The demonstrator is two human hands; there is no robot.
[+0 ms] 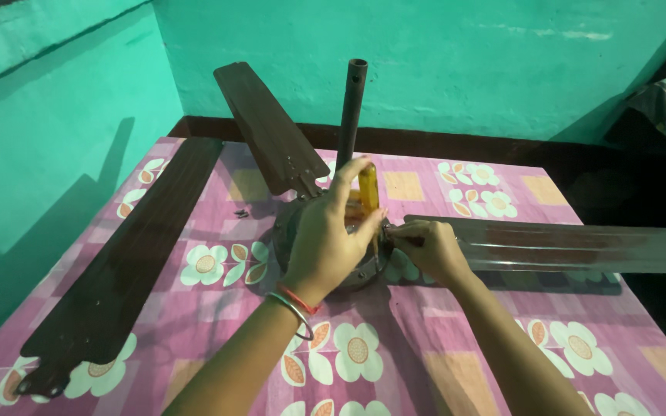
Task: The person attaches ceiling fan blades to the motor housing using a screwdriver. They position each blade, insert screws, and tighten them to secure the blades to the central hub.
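From the head camera, a ceiling fan motor (333, 254) sits mid-table on the flowered cloth (364, 354). The left hand (329, 231) grips a yellow-handled screwdriver (368, 192); the right hand (429, 246) pinches the attached blade (564, 246) at its root, probably steadying a screw. Next calls for firm, straight turning. A detached blade (125, 262) lies left.

No packages, labels, signs or screens are shown anywhere in the view; nothing of that kind is seen from twelve o'clock round to six o'clock or back again.
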